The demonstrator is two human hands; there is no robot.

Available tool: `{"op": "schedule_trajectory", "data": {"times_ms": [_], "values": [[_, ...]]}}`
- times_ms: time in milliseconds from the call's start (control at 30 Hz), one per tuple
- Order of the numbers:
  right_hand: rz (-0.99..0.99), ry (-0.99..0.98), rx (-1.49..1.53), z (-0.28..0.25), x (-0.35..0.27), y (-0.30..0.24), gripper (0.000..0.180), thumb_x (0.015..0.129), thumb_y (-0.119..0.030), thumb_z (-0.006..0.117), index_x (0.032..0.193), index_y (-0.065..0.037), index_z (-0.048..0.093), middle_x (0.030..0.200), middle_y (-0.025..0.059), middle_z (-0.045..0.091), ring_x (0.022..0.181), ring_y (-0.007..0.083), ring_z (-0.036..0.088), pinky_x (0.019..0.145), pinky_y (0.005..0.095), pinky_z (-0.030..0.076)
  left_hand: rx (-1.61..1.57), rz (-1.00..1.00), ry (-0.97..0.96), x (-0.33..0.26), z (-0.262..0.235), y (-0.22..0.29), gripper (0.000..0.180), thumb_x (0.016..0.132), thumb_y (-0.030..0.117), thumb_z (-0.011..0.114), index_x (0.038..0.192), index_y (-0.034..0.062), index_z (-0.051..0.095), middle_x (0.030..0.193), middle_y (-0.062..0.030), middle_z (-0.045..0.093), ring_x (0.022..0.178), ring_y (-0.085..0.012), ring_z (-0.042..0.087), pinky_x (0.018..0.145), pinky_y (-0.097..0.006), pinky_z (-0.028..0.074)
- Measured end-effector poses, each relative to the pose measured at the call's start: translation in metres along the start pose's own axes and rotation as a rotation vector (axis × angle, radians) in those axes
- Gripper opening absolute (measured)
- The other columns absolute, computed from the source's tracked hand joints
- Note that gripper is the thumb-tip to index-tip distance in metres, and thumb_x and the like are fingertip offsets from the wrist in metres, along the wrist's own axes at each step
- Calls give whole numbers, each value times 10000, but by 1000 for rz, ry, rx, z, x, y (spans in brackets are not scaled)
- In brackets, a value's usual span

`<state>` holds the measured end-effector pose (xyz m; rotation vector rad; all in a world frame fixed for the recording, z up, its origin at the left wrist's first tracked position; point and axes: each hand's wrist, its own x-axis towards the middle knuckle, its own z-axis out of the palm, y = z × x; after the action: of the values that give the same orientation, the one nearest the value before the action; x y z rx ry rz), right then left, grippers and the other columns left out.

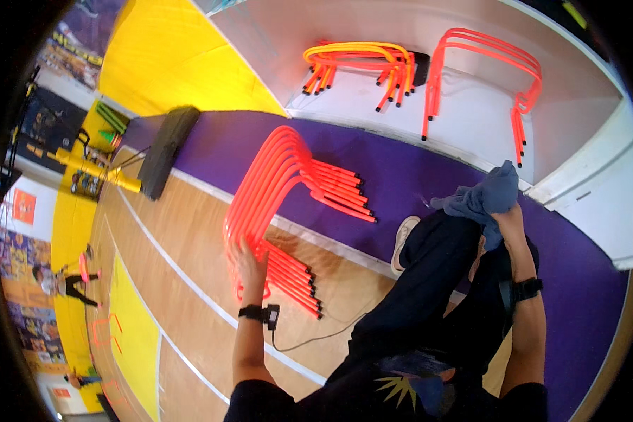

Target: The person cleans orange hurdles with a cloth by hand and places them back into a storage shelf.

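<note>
A nested row of several orange-red training hurdles (264,183) with black-capped feet stands across the wooden court and the purple border, ahead and to my left. My left hand (247,266) grips the curved corner of this row at its nearer left side; the bars partly hide the fingertips. A grey-blue cloth (482,197) is bunched in my right hand (505,214), raised over my bent knee. The cloth covers most of those fingers. My right hand is apart from the hurdles.
A white-floored alcove (373,109) holds more hurdles, an orange and yellow group (362,53) and a red-orange group (485,46). Left of it lies a dark padded base (167,151) with a yellow post. A cable (323,337) trails from my left wrist. A person (74,281) is far left.
</note>
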<state>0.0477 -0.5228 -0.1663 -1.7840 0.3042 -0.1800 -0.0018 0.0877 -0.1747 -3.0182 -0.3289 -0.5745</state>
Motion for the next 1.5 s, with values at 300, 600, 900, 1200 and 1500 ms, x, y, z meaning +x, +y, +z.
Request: {"op": "schedule_trajectory", "data": {"times_ms": [300,600,900,1200,1500], "values": [[-77,70,424,-23,-4,-17,476,844,-142,660,1273,-25,491,1216,99,555,1101,232,539,927,358,448,-324,557,-217,26,8,171,693,680,232,764,1269,43,451,1296,-194,444,1236,-377,397,1041,-459,335],[165,93,1234,-68,-24,-15,449,918,-324,519,1277,-56,486,1247,132,540,1138,305,521,972,459,430,-583,781,-332,175,33,350,638,742,217,724,1261,-17,437,1255,-224,488,1192,-382,445,1031,-434,354],[-78,13,1266,-85,1,-52,591,961,-450,358,1401,-61,298,1360,173,421,1205,358,468,999,518,409,-563,870,-120,327,39,583,723,709,165,722,1301,-41,362,1275,-268,430,1196,-415,423,1016,-437,382],[33,207,1144,-105,1,-7,706,901,-547,400,1410,-72,285,1356,159,432,1222,341,453,1040,501,370,-349,802,-8,378,84,718,934,682,388,741,1399,3,284,1392,-236,335,1315,-408,304,1024,-526,352],[-42,277,804,-105,-9,19,656,908,-483,455,1392,-63,315,1368,150,423,1217,343,454,998,521,400,-392,977,-137,355,67,682,529,819,570,530,867,60,663,847,-163,661,797,-355,639,685,-463,502]]}}
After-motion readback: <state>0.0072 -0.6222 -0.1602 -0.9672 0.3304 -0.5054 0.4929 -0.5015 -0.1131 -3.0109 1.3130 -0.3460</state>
